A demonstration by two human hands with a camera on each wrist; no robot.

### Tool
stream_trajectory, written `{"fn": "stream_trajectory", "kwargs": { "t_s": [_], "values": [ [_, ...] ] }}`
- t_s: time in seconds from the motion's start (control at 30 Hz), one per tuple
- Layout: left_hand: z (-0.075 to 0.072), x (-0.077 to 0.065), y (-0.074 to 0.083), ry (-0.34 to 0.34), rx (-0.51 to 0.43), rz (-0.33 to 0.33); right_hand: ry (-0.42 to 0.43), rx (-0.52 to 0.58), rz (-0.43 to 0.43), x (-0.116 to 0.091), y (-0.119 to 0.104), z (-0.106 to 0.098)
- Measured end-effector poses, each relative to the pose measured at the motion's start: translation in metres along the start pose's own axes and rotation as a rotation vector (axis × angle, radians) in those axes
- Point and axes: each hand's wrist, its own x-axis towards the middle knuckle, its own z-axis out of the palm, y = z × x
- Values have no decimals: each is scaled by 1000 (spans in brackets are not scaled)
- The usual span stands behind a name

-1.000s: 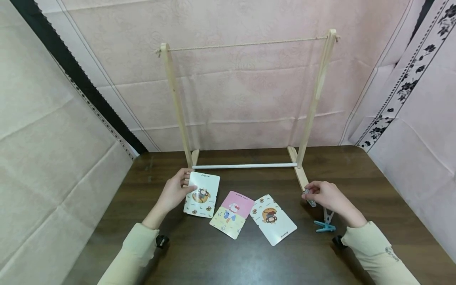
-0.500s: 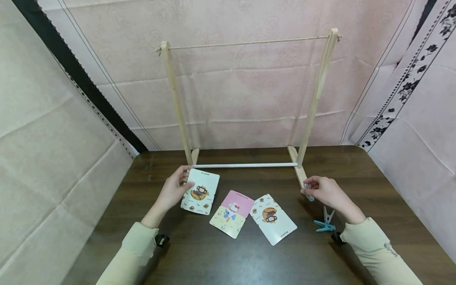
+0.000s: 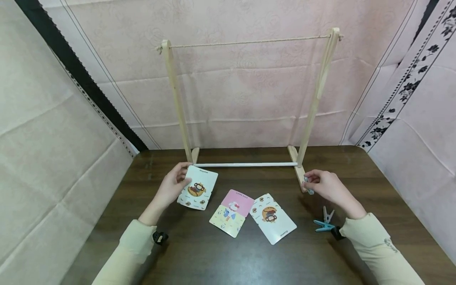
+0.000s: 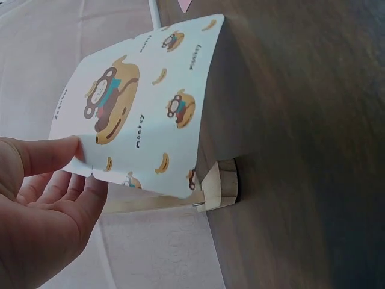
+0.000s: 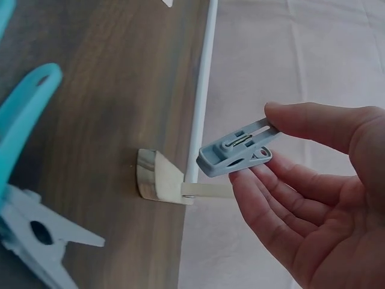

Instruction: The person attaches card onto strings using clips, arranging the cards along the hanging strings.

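Observation:
My left hand (image 3: 173,186) pinches a white card with a monkey-and-banana print (image 3: 198,187) by its left edge, thumb on the front and fingers behind. In the left wrist view the card (image 4: 162,90) is tilted off the table. Between thumb and fingers my right hand (image 3: 327,188) holds a grey clothespin (image 5: 237,147), near the front of the stand's right foot. On the table lie a pink-and-yellow card (image 3: 233,213) and another white monkey card (image 3: 273,219), close beside each other. Nearer the right wrist are a blue clothespin (image 3: 323,226) and a grey clothespin (image 3: 328,214).
Behind the cards stands a wooden frame with two posts (image 3: 177,101), a string (image 3: 249,42) tied between their tops and a white rod (image 3: 246,164) low down. Pale cloth (image 3: 246,95) hangs behind and at both sides of the brown table (image 3: 228,265).
My left hand has lifted the monkey card off the table, moving slightly up and left in view. The right hand has risen a little with its clothespin. The other cards stay put.

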Motion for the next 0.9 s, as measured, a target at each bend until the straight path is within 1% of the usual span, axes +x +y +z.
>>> {"fn": "stream_trajectory", "kwargs": {
  "t_s": [0.23, 0.37, 0.43, 0.57, 0.63, 0.7, 0.8, 0.9],
  "values": [
    [-2, 2, 1, 0, -18, 13, 10, -4, 0, 3, -4, -3],
    [-2, 3, 3, 6, -25, 0, 11, -9, 0, 3, -4, -3],
    [-3, 3, 5, 5, -14, -5, 7, -11, 2, 3, -4, -2],
    [-7, 3, 18, 1, -3, -11, 0, -15, 2, 2, -3, -3],
    [-10, 2, 29, -4, 3, -1, 3, -20, -3, 2, -3, -3],
    [-13, 3, 34, -11, 2, 11, 6, -23, -7, 3, -3, -4],
    [-17, 6, 31, -8, 21, 37, 6, -21, -9, 4, -4, -5],
    [-21, 8, 20, 5, 33, 32, 7, -3, -2, 5, -5, -2]
  ]
}}
